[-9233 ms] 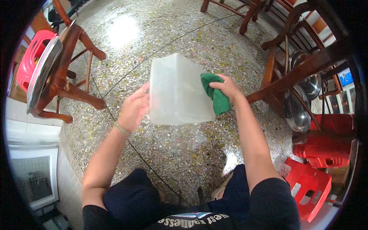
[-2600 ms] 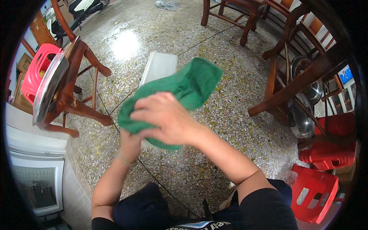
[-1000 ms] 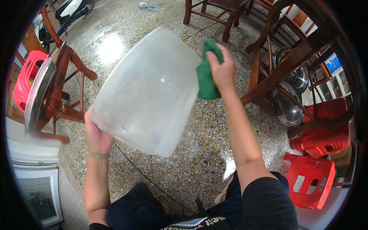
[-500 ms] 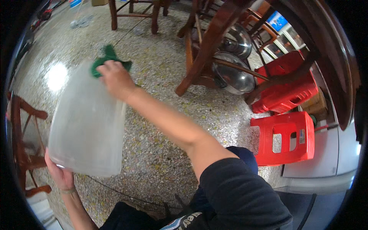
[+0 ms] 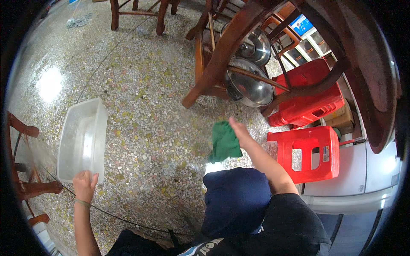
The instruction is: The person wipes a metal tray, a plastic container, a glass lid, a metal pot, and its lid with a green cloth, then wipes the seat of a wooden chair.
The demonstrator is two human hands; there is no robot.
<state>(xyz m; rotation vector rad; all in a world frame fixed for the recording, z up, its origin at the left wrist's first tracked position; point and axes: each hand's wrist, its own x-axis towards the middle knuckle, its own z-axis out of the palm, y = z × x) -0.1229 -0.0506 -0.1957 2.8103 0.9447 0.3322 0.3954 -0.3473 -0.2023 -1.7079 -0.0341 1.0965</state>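
Observation:
My left hand (image 5: 85, 186) is closed on the near rim of a translucent plastic bin (image 5: 105, 141). The bin's hollow inside faces up and toward me, and it is at or just above the speckled floor on my left. Away to the right, my right hand (image 5: 241, 133) pinches a green cloth (image 5: 225, 141) by its upper right edge. The cloth hangs loosely just beyond my knee, well apart from the bin.
Two red plastic stools (image 5: 307, 153) (image 5: 309, 91) stand on the right. Shiny metal pot lids or basins (image 5: 256, 85) sit by a dark wooden chair (image 5: 205, 81). A wooden chair leg (image 5: 40, 187) is close to the bin's left. A mop head (image 5: 79, 20) lies far left.
My right hand has left the bin's far end and swung right and nearer with the green cloth. The bin has been turned over and lowered, its inside now showing; my left hand still holds it.

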